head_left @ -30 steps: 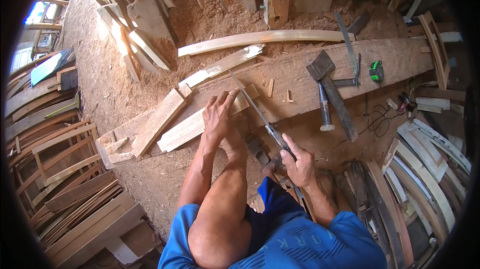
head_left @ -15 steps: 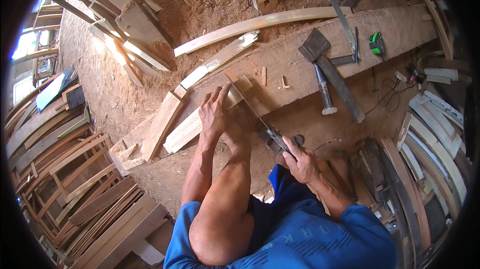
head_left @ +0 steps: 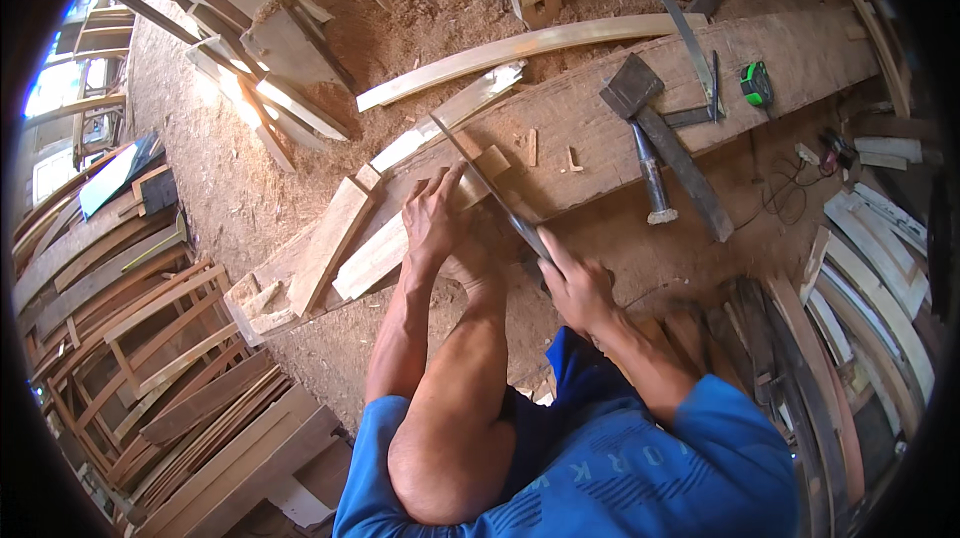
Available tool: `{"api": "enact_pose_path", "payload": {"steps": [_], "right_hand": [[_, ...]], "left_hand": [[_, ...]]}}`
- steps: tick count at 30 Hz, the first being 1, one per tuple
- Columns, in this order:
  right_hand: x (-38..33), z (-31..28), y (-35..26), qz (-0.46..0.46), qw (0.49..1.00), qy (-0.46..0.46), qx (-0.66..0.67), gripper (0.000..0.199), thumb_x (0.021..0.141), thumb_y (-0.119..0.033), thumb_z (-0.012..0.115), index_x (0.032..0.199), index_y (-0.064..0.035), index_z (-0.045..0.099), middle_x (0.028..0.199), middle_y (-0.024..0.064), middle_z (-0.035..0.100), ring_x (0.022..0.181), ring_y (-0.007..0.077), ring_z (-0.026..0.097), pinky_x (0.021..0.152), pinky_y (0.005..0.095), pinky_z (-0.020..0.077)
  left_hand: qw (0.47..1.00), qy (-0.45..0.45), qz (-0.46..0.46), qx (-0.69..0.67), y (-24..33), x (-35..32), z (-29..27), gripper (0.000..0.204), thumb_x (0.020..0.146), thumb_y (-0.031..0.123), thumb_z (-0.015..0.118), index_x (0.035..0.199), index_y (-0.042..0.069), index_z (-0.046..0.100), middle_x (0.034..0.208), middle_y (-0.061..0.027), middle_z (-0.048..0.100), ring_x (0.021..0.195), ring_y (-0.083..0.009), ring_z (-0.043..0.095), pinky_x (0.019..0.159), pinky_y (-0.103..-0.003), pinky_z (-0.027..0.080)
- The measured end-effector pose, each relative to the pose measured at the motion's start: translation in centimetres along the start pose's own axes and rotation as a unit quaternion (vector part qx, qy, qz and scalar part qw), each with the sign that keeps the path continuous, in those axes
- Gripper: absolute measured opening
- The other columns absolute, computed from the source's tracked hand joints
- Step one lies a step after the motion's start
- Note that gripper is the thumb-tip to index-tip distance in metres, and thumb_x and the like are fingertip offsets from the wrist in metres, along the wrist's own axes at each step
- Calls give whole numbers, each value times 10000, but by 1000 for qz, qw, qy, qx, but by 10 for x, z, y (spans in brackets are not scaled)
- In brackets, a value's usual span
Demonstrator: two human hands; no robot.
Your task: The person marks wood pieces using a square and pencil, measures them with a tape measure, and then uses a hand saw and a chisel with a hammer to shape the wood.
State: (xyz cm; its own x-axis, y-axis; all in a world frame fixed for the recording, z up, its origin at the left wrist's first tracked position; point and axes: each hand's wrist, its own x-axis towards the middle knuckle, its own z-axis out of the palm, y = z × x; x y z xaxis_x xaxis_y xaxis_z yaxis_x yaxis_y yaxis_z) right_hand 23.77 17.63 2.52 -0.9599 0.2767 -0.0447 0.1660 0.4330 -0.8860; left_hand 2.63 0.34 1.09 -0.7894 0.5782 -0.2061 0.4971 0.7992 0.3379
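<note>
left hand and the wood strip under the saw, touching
Touching. The head view shows the left hand pressed flat on the wood strip, fingers spread over it beside the saw blade, no gap visible.

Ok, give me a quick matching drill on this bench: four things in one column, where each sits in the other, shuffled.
1. saw
2. left hand
3. tape measure
4. hammer

a. far right of the big plank, green
b. pressing down on the small wood piece
c. gripped in the right hand
d. lying on the plank, head away from the person

Pairs: 1-c, 2-b, 3-a, 4-d
</note>
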Motion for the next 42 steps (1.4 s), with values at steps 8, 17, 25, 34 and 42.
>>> {"api": "enact_pose_path", "payload": {"steps": [8, 17, 25, 34, 42], "right_hand": [[22, -21, -48, 94, 977, 79, 174, 489, 1057, -164, 611, 1507, 16, 544, 802, 47, 677, 695, 118, 638, 655, 313, 538], [10, -51, -63, 96, 991, 4, 98, 509, 1077, -204, 606, 1522, 31, 526, 902, 61, 687, 732, 114, 626, 690, 293, 542], [5, -37, -67, 84, 988, 34, 124, 511, 1055, -170, 632, 1502, 54, 532, 781, 83, 677, 690, 141, 653, 654, 322, 540], [2, -28, -65, 61, 990, 17, 126, 515, 1057, -188, 643, 1503, 46, 533, 815, 93, 694, 723, 142, 674, 680, 318, 552], [4, -31, -63, 60, 993, 18, 104, 510, 1044, -168, 661, 1491, 49, 544, 849, 100, 715, 721, 146, 691, 683, 324, 563]], "left_hand": [[968, -223, -81, -77, -14, 36, -57, 706, 819, 435, 869, 1459, 238, 646, 902, -104, 781, 840, -262, 753, 823, -418, 613], [977, -77, 25, -196, -49, 24, -38, 475, 962, 313, 735, 1407, 153, 691, 927, -157, 786, 866, -284, 764, 824, -421, 604], [998, -50, -20, -37, -40, 25, -12, 482, 1006, 448, 648, 1355, 134, 539, 895, -214, 741, 847, -423, 727, 733, -529, 540], [999, -36, -27, -19, -86, 22, 7, 725, 912, 466, 740, 1552, 238, 486, 1305, -196, 563, 1285, -409, 495, 1076, -496, 422], [999, -39, -4, 10, -21, -4, -7, 823, 741, 344, 884, 1464, 174, 530, 1215, -134, 594, 1167, -377, 567, 971, -480, 473]]}}
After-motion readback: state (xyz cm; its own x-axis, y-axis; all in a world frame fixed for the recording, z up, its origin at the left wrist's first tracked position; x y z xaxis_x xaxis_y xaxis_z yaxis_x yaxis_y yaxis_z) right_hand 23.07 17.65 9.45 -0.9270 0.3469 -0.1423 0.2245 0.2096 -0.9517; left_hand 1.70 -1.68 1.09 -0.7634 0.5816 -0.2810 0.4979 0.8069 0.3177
